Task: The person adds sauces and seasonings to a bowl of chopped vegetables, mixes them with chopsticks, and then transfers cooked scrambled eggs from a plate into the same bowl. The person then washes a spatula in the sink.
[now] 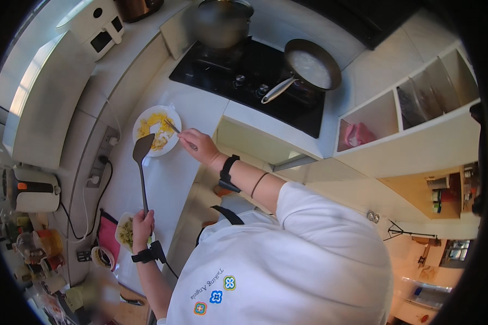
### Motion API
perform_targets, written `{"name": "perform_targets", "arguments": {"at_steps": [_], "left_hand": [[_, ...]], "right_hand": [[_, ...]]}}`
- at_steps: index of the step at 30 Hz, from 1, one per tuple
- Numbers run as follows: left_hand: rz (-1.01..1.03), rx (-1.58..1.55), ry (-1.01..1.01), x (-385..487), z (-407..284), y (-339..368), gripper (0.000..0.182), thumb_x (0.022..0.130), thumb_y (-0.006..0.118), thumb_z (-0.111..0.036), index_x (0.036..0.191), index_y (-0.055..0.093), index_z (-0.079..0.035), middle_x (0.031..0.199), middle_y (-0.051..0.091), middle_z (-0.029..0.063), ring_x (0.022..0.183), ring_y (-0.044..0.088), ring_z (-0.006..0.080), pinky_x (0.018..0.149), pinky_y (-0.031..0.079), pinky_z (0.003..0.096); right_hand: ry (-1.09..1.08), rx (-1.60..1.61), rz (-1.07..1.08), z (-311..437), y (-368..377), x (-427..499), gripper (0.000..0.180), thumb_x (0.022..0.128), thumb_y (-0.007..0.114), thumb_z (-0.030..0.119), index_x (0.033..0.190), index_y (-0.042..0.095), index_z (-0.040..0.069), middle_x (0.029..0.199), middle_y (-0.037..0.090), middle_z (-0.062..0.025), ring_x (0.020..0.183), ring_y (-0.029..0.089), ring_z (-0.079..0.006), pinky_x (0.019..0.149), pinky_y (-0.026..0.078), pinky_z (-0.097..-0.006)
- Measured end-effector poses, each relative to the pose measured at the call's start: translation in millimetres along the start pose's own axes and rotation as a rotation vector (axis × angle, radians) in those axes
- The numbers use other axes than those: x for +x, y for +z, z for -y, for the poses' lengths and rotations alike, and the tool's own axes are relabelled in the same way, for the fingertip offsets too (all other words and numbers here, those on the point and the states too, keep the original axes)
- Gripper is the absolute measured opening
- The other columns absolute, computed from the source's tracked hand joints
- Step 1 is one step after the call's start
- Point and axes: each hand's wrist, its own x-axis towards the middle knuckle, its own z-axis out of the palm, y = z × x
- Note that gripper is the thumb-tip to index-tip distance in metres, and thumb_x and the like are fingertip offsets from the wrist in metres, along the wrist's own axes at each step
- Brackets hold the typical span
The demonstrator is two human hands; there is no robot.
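A white plate (171, 142) holding scrambled egg (158, 118) lies on the pale counter. My right hand (201, 146) grips a thin utensil (173, 127), perhaps chopsticks, whose tip reaches into the egg. In my left hand (143, 227) is the handle of a dark spatula (142, 149); its broad blade hangs over the plate's near edge. Whether the blade touches the plate, I cannot tell. Partly hidden below my left hand stands a white bowl (119, 234) of chopped green food (126, 233).
A frying pan (333, 73) with whitish contents sits on the black hob (260, 61), its handle (278, 90) pointing over the front. Beside it stands a pot (223, 24). Cords run from the wall sockets (105, 150). A knife (132, 301) lies on a wooden board (132, 313).
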Motion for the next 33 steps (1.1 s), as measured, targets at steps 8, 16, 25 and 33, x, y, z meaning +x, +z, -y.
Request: {"name": "perform_targets", "arguments": {"at_steps": [8,16,25,33], "left_hand": [[-0.013,-0.76,0.017,-87.6,-2.4,-25.5,0.049,0.096,0.048,-0.018,0.141,0.04,-0.001,0.054,0.043,0.0011,0.036,0.037,0.0091,0.033,0.03,0.0227],[-0.173,-1.045,0.151,-183.1,-8.0,-11.9,0.056,0.093,0.049,-0.021,0.135,0.038,0.014,0.046,0.047,0.0041,0.03,0.037,0.01,0.03,0.028,0.0229],[-0.517,-1.341,0.386,-321.8,50.5,19.3,0.057,0.098,0.045,-0.02,0.142,0.027,0.012,0.051,0.047,0.0017,0.03,0.038,0.0079,0.029,0.029,0.0201],[-0.969,-1.566,0.731,-431.6,133.2,56.5,0.054,0.103,0.033,-0.015,0.149,0.012,0.005,0.059,0.048,0.0028,0.036,0.045,0.0087,0.033,0.037,0.0204]], "right_hand": [[-0.226,-0.06,0.251,-45.0,13.0,0.5,0.02,0.088,0.065,0.013,0.107,0.063,0.009,0.1,0.06,-0.0111,0.077,0.065,-0.0313,0.066,0.055,-0.0382],[-0.454,-0.21,0.511,-103.9,42.2,2.6,0.026,0.083,0.068,0.013,0.108,0.066,0.014,0.111,0.06,-0.0087,0.085,0.064,-0.0293,0.069,0.054,-0.0389],[-0.601,-0.299,0.598,-125.4,54.2,20.6,0.035,0.078,0.064,0.004,0.113,0.065,0.01,0.111,0.061,-0.0096,0.108,0.058,-0.0302,0.096,0.045,-0.0439],[-0.463,-0.234,0.601,-44.9,48.2,14.6,0.035,0.076,0.063,-0.002,0.109,0.066,0.008,0.102,0.064,-0.0095,0.095,0.063,-0.0264,0.082,0.051,-0.0373]]}}
